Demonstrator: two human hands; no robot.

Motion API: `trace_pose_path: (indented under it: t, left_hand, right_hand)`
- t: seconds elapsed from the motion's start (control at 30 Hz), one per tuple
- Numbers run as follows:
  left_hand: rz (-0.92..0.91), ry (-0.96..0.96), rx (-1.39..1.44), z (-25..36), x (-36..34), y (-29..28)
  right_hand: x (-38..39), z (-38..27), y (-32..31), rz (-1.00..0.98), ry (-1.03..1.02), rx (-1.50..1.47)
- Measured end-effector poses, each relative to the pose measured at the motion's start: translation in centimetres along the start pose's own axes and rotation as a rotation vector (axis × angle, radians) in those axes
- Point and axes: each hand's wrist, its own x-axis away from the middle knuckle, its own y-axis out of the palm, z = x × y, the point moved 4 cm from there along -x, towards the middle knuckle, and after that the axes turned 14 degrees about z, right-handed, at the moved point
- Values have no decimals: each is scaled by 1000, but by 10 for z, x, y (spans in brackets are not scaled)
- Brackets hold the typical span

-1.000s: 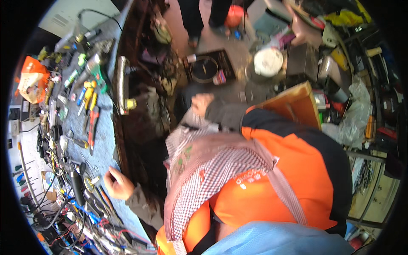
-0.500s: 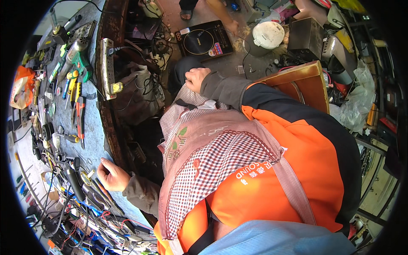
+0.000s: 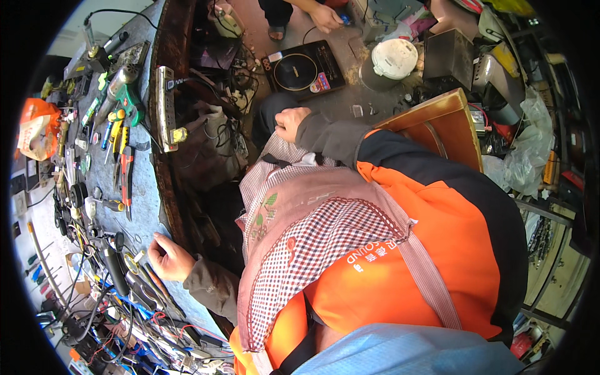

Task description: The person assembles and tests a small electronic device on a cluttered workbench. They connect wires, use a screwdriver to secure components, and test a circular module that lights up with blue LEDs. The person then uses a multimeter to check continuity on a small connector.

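My left hand rests at the edge of the workbench, fingers curled in and thumb up, with nothing visible in it. Beside it on the blue mat lie a black-handled tool and a small yellow-handled screwdriver. My right hand is closed in a loose fist on my knee, over the checked apron; nothing shows in it. Beyond my knee, a black induction cooker lies flat on the floor. Another person's hand reaches down behind it, near a small blue thing.
A white power strip runs along the bench edge. Red-handled cutters and a green heat gun lie farther up the mat. On the floor stands a white-lidded bucket, near a brown wooden panel. Tangled cables lie left of the cooker.
The other person's hand has moved up and left, away from the cooker's right side, and the thin cord there has shifted. My view has tilted slightly; both my hands stay in place.
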Motion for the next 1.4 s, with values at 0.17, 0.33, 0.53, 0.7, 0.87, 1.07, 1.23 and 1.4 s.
trace_pose_path:
  t: [0.17, 0.33, 0.53, 0.7, 0.87, 1.07, 1.23, 1.4]
  left_hand:
    - [-4, -13, 42, 1, 2, -1]
    - [-44, -4, -27, 9, 0, -11]
    - [-10, 85, -25, 19, -3, 1]
    - [10, 102, -74, 22, -1, -5]
    - [31, 109, -62, 17, 0, -7]
    - [3, 135, -110, 14, 0, -8]
    - [-2, 123, -98, 12, 0, -6]
    - [-16, 131, -92, 12, 1, -4]
  right_hand:
    - [-41, 42, 13, 106, 1139, -943]
    - [-163, 61, -71, 724, 1185, -990]
    - [-309, 165, -185, 791, 1002, -647]
    - [-364, 149, -278, 560, 835, -338]
    - [-332, 120, -319, 529, 873, -645]
    - [-318, 114, -311, 687, 869, -700]
    - [-323, 94, -308, 423, 775, -774]
    - [-337, 82, -282, 242, 616, -552]
